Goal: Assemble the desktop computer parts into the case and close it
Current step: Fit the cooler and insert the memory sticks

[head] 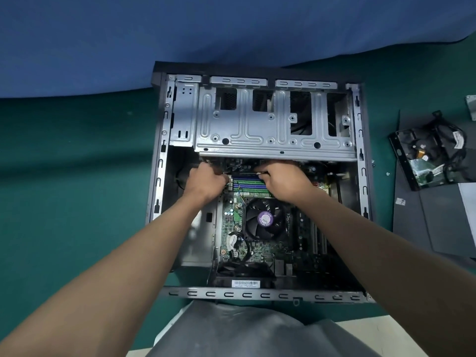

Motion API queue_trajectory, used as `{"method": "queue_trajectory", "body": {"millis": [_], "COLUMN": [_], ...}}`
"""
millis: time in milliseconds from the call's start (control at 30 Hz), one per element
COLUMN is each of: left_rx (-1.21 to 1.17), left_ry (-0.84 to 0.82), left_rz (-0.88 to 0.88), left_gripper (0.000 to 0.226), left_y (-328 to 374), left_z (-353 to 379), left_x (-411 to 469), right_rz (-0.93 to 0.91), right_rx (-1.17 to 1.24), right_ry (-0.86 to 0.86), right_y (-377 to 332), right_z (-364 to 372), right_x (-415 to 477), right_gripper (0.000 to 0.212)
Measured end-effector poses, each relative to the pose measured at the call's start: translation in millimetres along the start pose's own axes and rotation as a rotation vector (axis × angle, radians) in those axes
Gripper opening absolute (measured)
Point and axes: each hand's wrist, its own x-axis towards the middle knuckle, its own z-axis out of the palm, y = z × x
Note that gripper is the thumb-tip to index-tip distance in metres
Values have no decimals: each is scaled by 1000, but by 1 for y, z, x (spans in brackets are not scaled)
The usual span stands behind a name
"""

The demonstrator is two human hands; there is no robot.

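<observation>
though cramped under drive cage (pixel 273 130) edge, left hand (pixel 206 180) and right hand (pixel 286 179) curled, grips unclear

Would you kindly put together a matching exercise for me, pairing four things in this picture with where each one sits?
Things
1. cooler fan
2. drive cage
3. loose drive
4. memory slots

Places
A. outside the case, to its right
B. between the left hand and the right hand
C. far half of the case, silver metal
D. on the motherboard, purple label on its hub

Pairs: 1-D, 2-C, 3-A, 4-B
</observation>
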Motion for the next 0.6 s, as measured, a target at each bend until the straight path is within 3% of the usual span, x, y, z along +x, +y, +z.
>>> {"method": "queue_trajectory", "body": {"millis": [200, 467, 600], "left_rx": [-436, -349, -299], "left_ry": [-103, -77, -47], "left_rz": [-143, -126, -111], "left_gripper": [2, 18, 7], "left_y": [-6, -3, -1], "left_z": [4, 4, 4], "left_x": [2, 4, 3], "right_rz": [-5, -6, -17], "right_rx": [42, 66, 58], "right_ry": [-16, -13, -19], "right_y": [4, 7, 6], "right_z": [5, 11, 10], "right_x": [1, 4, 5], "right_gripper": [35, 36, 36]}}
